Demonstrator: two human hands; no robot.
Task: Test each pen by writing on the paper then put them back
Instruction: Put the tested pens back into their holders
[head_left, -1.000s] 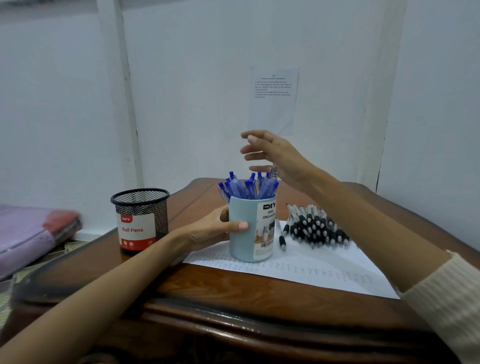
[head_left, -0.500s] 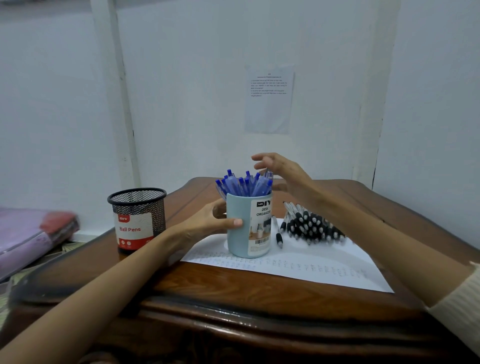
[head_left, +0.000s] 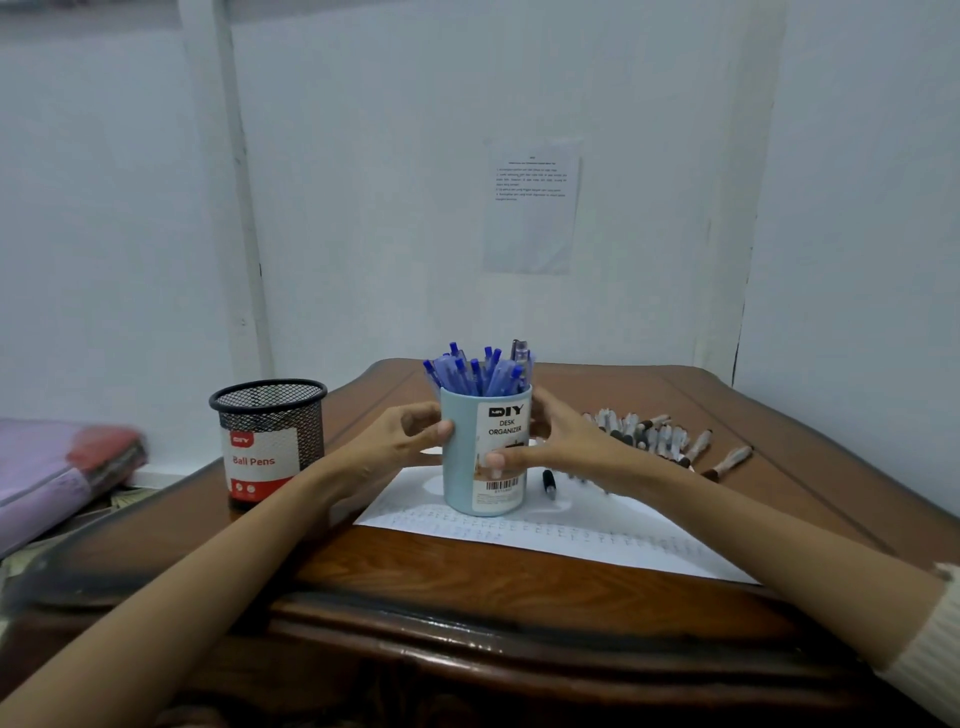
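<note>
A light blue desk organizer cup (head_left: 467, 467) stands on the white paper (head_left: 597, 535) and is full of blue pens (head_left: 475, 371). My left hand (head_left: 400, 441) grips the cup's left side, thumb on its front. My right hand (head_left: 566, 447) grips the right side, its thumb across the label. A heap of black-and-white pens (head_left: 649, 434) lies on the paper's far right. One black pen (head_left: 549, 483) lies alone just right of the cup.
A black mesh holder (head_left: 270, 436) labelled "Ball Pens" stands to the left on the wooden table (head_left: 467, 587). A printed sheet (head_left: 532, 208) hangs on the wall behind. Purple and red fabric (head_left: 62, 467) lies off the table's left side.
My right hand came down from above the blue pens and took hold of the cup's right side. My left hand stayed on the cup.
</note>
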